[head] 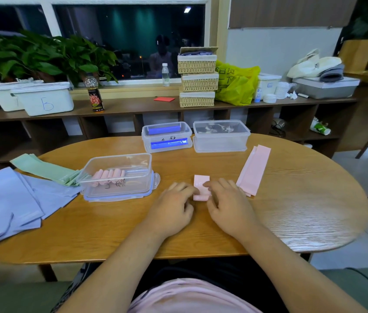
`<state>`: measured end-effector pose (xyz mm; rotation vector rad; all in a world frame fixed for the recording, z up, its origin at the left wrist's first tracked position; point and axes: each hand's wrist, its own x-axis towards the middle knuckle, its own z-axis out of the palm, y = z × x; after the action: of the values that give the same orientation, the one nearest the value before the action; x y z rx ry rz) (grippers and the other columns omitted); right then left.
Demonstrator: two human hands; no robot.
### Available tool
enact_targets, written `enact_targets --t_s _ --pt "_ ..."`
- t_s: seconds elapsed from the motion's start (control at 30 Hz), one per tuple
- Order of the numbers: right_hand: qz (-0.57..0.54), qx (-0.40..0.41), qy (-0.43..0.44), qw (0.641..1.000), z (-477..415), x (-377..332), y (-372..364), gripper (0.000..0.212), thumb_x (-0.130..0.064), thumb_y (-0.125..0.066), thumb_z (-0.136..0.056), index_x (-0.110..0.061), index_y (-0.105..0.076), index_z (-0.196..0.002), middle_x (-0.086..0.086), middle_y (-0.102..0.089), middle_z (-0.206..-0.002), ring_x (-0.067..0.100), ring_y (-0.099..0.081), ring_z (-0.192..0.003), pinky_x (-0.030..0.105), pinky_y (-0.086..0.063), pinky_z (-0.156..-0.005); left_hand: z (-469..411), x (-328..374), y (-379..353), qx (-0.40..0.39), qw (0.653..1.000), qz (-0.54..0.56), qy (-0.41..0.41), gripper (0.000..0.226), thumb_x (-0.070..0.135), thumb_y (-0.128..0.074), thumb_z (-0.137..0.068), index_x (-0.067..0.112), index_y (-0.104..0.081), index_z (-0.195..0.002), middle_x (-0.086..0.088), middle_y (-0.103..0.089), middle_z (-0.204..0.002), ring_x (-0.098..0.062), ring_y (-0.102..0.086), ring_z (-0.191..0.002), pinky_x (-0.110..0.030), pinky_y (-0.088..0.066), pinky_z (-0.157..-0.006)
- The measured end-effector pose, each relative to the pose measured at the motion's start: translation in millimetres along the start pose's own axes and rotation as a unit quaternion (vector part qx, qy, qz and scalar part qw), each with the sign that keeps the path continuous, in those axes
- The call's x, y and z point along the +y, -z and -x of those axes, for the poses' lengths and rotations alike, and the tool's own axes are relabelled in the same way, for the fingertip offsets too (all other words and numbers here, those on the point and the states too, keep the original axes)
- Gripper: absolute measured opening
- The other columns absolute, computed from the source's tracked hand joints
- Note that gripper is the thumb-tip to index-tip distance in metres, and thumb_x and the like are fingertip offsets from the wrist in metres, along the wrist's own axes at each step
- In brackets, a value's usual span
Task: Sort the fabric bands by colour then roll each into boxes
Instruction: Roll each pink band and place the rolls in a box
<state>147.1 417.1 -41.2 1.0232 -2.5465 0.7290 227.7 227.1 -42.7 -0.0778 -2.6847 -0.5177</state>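
Observation:
A pink fabric band [201, 180] lies on the wooden table [291, 211], partly rolled at its near end. My left hand [174, 208] and my right hand [225, 204] pinch the roll from either side with curled fingers. More flat pink bands [254, 169] lie just right of my right hand. A clear box [119, 175] to the left holds several rolled pink bands. Green bands [43, 169] and blue-lilac bands [13, 199] lie spread at the table's left.
Two more clear boxes stand at the table's far side: one with a blue-trimmed lid [167, 136], one [221, 135] beside it on the right. Behind runs a shelf with white bins [45, 100], a bottle [94, 93], stacked wicker baskets [197, 80] and a yellow bag [237, 84].

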Motion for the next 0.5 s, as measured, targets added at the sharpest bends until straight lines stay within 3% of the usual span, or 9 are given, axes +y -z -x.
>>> enact_targets --t_s 0.1,0.23,0.4,0.5 --pt "-0.036 0.014 0.003 0.999 0.3 0.3 3.1 0.031 -0.018 -0.057 -0.096 -0.031 -0.061 -0.124 -0.019 -0.059 -0.114 0.008 -0.049 -0.112 0.033 -0.048 -0.091 -0.9 -1.5 -2.0 -0.007 1.000 -0.015 0.014 0.049 0.020 -0.052 -0.094 0.031 -0.061 -0.141 0.017 -0.057 -0.132 -0.008 -0.046 -0.126 -0.032 -0.044 -0.106" --pt "-0.013 0.003 0.028 1.000 0.5 1.8 0.6 0.026 -0.016 -0.056 -0.094 -0.032 -0.064 -0.113 -0.022 -0.056 -0.109 0.008 -0.048 -0.107 0.034 -0.048 -0.092 -1.7 -1.5 -2.8 -0.018 0.999 -0.028 0.017 0.054 0.024 -0.050 -0.097 0.033 -0.055 -0.150 0.017 -0.055 -0.141 -0.007 -0.041 -0.133 -0.033 -0.040 -0.113" --pt "0.006 -0.001 0.022 1.000 -1.0 4.5 -3.5 0.029 -0.018 -0.056 -0.095 -0.033 -0.066 -0.117 -0.020 -0.057 -0.112 0.010 -0.049 -0.108 0.035 -0.047 -0.092 -1.8 0.2 -1.2 -0.009 1.000 -0.020 0.021 0.059 0.024 -0.050 -0.097 0.032 -0.047 -0.156 0.014 -0.052 -0.147 -0.007 -0.039 -0.137 -0.034 -0.039 -0.116" --pt "0.015 -0.015 0.009 1.000 -1.5 4.6 -4.9 0.036 -0.021 -0.054 -0.096 -0.034 -0.063 -0.128 -0.021 -0.058 -0.120 0.010 -0.049 -0.115 0.036 -0.047 -0.097 -1.6 1.3 0.7 0.004 1.000 -0.010 0.019 0.053 0.021 -0.052 -0.096 0.031 -0.051 -0.148 0.014 -0.053 -0.141 -0.006 -0.042 -0.133 -0.032 -0.043 -0.112"
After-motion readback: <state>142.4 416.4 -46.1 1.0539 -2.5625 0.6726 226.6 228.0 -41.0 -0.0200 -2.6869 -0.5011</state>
